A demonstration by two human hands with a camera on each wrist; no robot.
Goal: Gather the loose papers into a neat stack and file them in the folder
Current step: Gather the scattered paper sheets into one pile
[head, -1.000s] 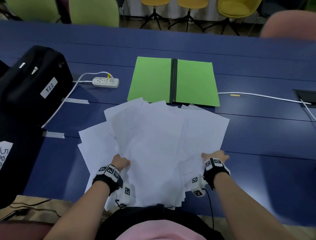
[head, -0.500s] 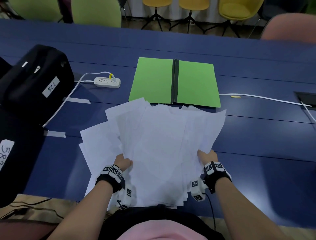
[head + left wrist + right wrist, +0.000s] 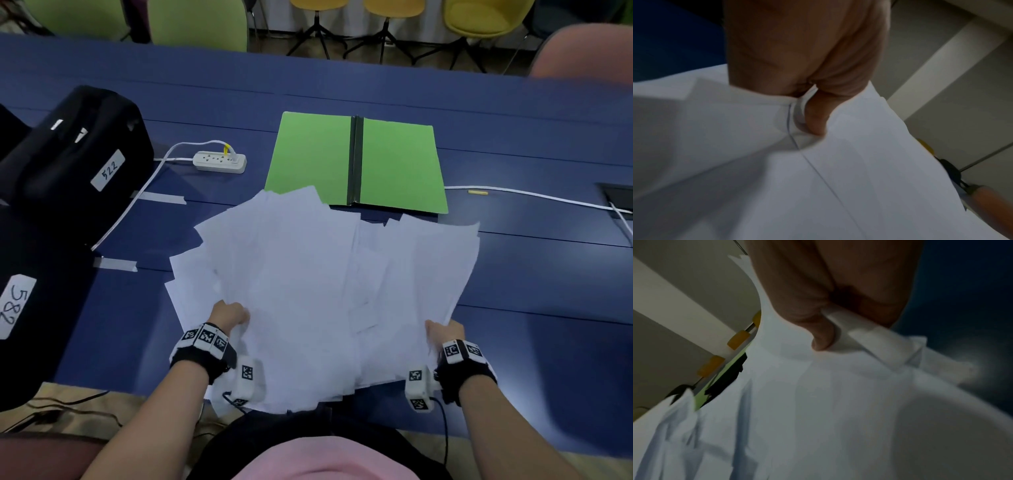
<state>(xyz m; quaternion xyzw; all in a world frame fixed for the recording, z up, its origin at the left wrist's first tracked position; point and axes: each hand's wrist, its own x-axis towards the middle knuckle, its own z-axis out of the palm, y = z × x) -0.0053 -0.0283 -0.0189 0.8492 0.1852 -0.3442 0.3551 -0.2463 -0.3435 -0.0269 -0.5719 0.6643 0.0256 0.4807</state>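
My left hand (image 3: 228, 314) and right hand (image 3: 445, 332) pinch the fanned papers (image 3: 325, 291); I should square them, folder (image 3: 356, 164) at twelve o'clock.

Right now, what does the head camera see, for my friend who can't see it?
Two hands, left hand and right hand, grip a messy fan of white papers on a blue table. An open green folder lies behind.

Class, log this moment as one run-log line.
left hand: grips papers | right hand: grips papers | papers: fanned, unstacked | folder: open, empty
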